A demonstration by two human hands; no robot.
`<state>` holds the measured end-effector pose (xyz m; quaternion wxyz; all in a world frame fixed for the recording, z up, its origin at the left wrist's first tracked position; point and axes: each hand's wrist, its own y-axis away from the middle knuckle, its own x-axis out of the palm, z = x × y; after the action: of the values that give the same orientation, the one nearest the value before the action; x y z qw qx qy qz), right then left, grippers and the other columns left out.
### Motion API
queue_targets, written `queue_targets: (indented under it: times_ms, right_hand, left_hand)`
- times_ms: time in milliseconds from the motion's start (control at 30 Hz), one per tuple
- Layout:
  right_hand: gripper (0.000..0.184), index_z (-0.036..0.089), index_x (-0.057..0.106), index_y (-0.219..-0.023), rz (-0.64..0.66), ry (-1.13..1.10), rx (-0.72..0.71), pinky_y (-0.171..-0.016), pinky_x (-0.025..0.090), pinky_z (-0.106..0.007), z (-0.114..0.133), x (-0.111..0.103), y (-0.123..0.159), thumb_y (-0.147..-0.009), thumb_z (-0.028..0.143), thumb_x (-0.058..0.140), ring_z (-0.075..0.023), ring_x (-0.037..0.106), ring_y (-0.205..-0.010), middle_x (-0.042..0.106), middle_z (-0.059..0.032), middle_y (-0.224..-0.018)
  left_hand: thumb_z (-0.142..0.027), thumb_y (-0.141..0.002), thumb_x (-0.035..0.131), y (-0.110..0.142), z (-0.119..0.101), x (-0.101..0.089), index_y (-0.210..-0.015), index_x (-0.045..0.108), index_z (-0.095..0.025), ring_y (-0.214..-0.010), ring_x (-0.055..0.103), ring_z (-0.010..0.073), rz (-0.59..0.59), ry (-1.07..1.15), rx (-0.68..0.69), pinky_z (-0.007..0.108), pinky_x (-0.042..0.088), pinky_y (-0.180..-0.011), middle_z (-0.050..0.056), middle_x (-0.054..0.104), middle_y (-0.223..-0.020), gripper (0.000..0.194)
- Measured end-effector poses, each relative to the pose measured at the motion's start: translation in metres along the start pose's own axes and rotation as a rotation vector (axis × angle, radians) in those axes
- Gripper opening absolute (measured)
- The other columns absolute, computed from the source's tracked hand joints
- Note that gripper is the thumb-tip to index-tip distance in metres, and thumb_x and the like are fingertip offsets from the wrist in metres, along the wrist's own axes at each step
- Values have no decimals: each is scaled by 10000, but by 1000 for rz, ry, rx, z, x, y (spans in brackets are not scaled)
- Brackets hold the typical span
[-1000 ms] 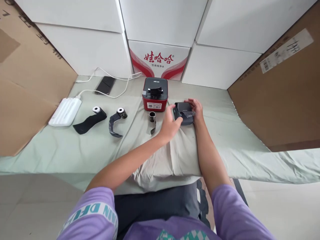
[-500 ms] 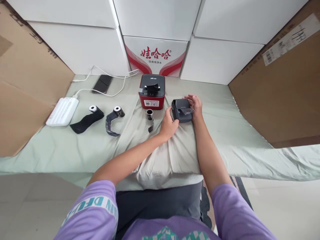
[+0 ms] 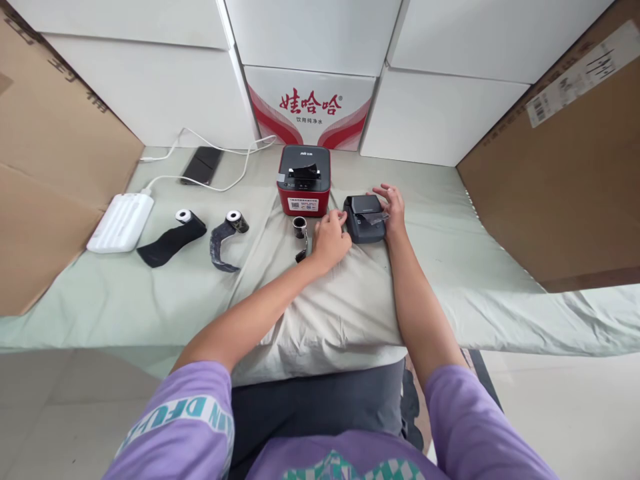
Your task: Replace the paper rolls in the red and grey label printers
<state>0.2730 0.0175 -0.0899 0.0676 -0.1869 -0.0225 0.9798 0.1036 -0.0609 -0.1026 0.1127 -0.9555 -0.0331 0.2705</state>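
Observation:
A small dark portable printer point(image 3: 367, 233) lies on the cloth, its lid closed, with a wrinkled, see-through dark strip point(image 3: 375, 218) sticking out of its front. My right hand point(image 3: 393, 210) rests along the printer's right side, fingers bent and apart, not wrapped round it. Just left of the printer is my left hand point(image 3: 330, 241), fingers loosely curled and apart, with nothing seen in them. Beside that hand stands a small paper roll point(image 3: 299, 227) with a curled tail, partly hidden by the wrist. Behind it sits a red and black label printer point(image 3: 305, 180), a black strip coming out of its top.
Two rolls with unrolled dark strips, one black roll point(image 3: 175, 240) and one greyish roll point(image 3: 227, 243), lie to the left. Further left are a white power bank point(image 3: 120, 223) with a cable and a dark phone point(image 3: 203, 165). White boxes point(image 3: 420, 120) and brown cartons point(image 3: 560, 193) wall the table.
My left hand has come off the portable printer's left side and shifted slightly left. My right hand's fingers have loosened a little at the printer's right side. The printer has stayed in place.

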Motion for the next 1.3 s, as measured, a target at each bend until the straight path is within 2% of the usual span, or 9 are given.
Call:
queue_targets:
  times_ms: [133,300,433,1033,1300]
  right_hand:
    - [785,274,414,-1427,-12,-30,19,-830,570,-354,-8,1,-4,-860,811,336,-257,707,-1128,632,-135,-1337]
    - [647,270,519,-1221,-35,-409,-54,-864,591,-389,-20,6,-11,-820,775,464,-256,724,-1105,659,-107,-1277]
    - [570,267,534,-1113,-58,-549,-42,-868,608,-408,-25,8,-13,-771,718,604,-264,735,-1089,688,-85,-1203]
    - [573,252,489,-1096,-54,-532,-39,-859,606,-419,-22,7,-12,-748,695,597,-285,729,-1121,668,-121,-1252]
    - [512,262,514,-1089,-12,-521,-87,-970,577,-455,-24,5,-13,-719,586,654,-278,706,-1159,682,-92,-1210]
  left_hand:
    - [22,-712,541,-2,-1,0,-1088,542,-220,-1275,595,351,8,-64,-9,546,407,-1084,141,732,-1269,447]
    - [-4,-774,508,3,-3,1,-1117,536,-217,-1287,590,292,1,-155,1,483,406,-1091,102,724,-1307,405]
    - [-12,-787,497,5,-3,0,-1131,527,-215,-1275,584,278,-29,-166,9,461,416,-1078,91,725,-1310,401]
    - [5,-772,523,5,-1,-2,-1178,506,-224,-1273,580,292,-61,-70,-13,503,419,-1103,94,696,-1347,466]
    - [-16,-781,526,5,0,-2,-1215,501,-224,-1295,564,297,-59,-65,-6,512,415,-1117,83,685,-1369,482]
